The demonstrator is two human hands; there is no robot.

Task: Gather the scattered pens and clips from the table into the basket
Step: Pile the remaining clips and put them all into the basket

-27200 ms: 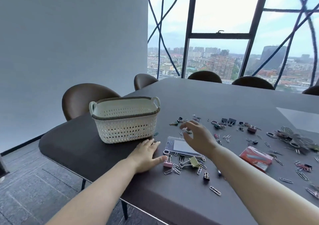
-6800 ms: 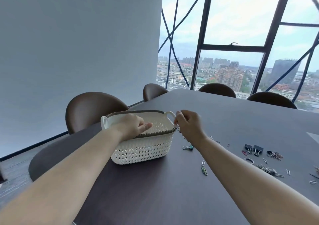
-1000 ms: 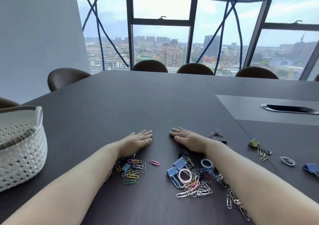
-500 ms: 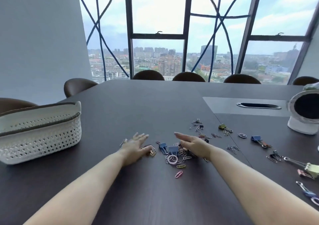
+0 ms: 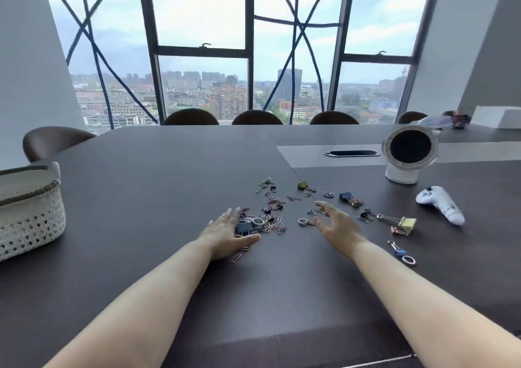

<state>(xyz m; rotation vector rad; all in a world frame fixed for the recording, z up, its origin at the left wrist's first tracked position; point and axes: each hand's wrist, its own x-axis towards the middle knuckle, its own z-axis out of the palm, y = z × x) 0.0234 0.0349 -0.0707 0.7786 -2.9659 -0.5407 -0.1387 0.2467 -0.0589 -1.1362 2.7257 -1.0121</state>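
A pile of coloured paper clips and binder clips (image 5: 263, 223) lies on the dark table (image 5: 169, 187). My left hand (image 5: 227, 233) rests open on the pile's left edge, palm turned right. My right hand (image 5: 337, 226) hovers open to the right of the pile, palm turned left, with a white ring (image 5: 302, 221) between the two hands. More clips (image 5: 306, 187) lie scattered beyond, and a yellow binder clip (image 5: 406, 223) and a small blue clip (image 5: 400, 252) lie to the right. The white woven basket (image 5: 28, 215) stands at the far left. No pens are visible.
A white round fan (image 5: 408, 156) stands at the right, with a white controller (image 5: 439, 204) in front of it. A cable slot (image 5: 352, 153) sits in the table's centre panel. Brown chairs (image 5: 256, 118) line the far edge below the window.
The view has swung right and the basket has slid toward the left edge. My hands have drawn apart, the right one lifting off the pile and moving right.
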